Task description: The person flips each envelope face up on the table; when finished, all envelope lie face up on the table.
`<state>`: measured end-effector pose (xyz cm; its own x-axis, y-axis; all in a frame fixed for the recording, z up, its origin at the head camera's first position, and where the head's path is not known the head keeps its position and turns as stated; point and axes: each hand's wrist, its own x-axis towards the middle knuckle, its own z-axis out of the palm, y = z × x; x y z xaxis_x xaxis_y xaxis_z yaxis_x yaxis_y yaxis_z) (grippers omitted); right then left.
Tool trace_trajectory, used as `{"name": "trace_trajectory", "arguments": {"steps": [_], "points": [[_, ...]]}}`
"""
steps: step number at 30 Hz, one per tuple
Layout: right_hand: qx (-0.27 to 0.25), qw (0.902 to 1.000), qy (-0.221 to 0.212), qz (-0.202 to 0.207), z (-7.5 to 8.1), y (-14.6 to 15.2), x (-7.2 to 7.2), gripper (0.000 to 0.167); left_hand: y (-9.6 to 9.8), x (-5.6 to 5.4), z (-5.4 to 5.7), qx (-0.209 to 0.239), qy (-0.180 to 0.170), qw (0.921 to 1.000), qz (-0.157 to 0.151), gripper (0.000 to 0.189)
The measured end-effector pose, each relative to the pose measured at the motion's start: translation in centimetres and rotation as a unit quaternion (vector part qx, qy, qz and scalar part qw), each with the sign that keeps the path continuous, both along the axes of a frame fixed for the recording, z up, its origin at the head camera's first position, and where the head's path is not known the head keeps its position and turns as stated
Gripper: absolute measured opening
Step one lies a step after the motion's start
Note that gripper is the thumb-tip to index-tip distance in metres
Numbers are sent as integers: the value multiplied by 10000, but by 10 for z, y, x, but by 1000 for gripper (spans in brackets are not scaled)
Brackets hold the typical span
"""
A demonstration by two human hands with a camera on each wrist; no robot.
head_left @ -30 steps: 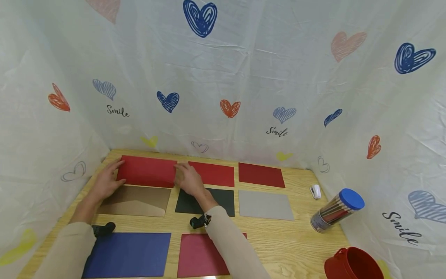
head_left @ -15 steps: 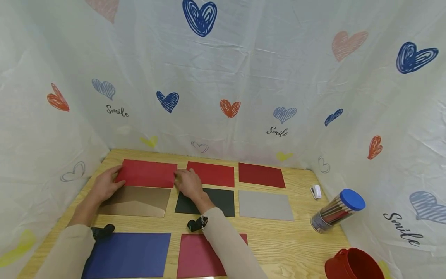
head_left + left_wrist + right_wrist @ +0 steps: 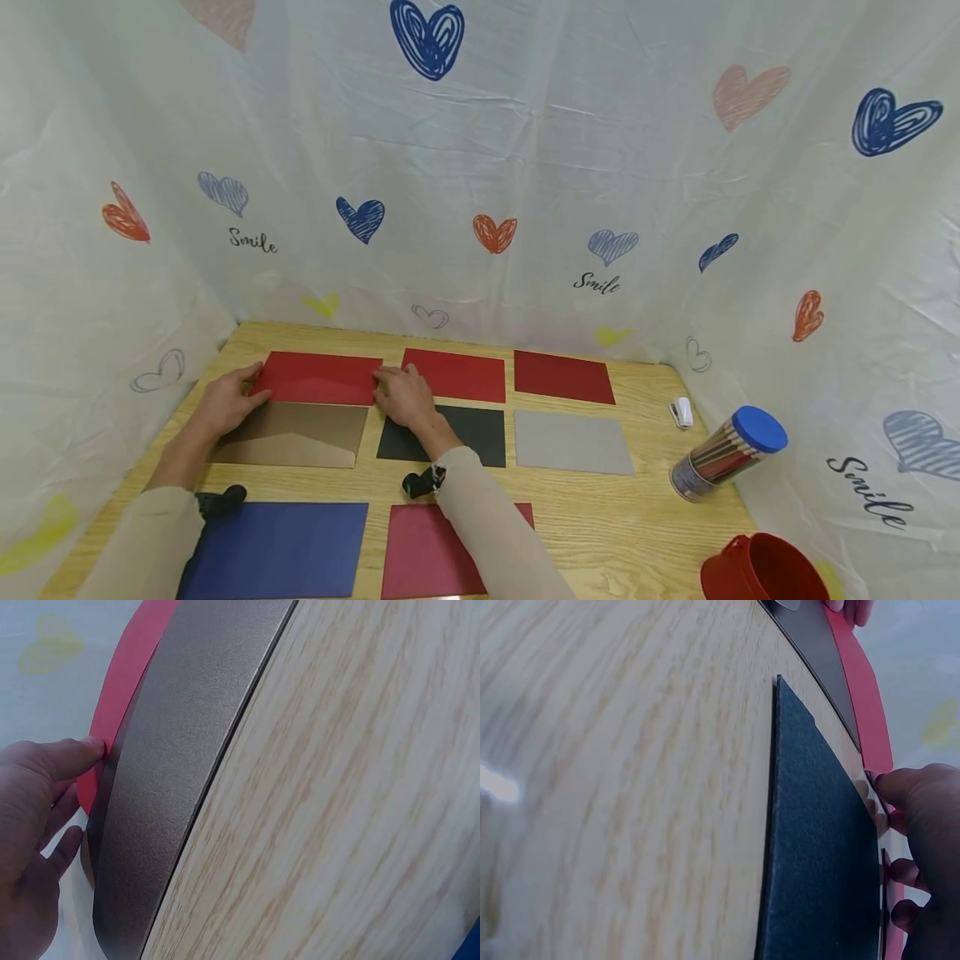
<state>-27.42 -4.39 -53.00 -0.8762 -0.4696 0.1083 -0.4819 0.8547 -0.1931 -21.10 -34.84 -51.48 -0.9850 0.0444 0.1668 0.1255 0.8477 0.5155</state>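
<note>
A bright red rectangular sheet of paper (image 3: 318,378) lies at the back left of the table, its near edge along the brown sheet (image 3: 296,442). My left hand (image 3: 227,402) holds its left end, with the thumb at the near side and fingers further back. At the other end my right hand (image 3: 407,395) pinches the right edge, thumb at the near corner in the right wrist view. Part of a second red sheet (image 3: 461,377) shows just right of that hand. Below the right hand is a dark green-black sheet (image 3: 821,847), partly covered by the forearm.
A dark red sheet (image 3: 564,377) and grey sheet (image 3: 573,442) lie to the right. Blue (image 3: 281,546) and maroon (image 3: 427,550) sheets lie in front. A small white stapler (image 3: 681,413), pencil tube (image 3: 723,454) and red bucket (image 3: 772,571) line the right side. A heart-print curtain surrounds the table.
The far edge of the red sheet has come lower and nearer, while its near edge stays about in place. My right hand has shifted slightly toward me with it; the left has hardly moved.
</note>
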Motion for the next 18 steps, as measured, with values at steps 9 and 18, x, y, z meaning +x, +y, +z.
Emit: {"name": "trace_trajectory", "arguments": {"steps": [9,18], "points": [[-135,9999,11,42,2,2,0,42,1,0,-1,64,-11,10000,-4,63],[-550,9983,18,180,16,9,3,41,4,-1,5,192,178,9996,-43,61]]}}
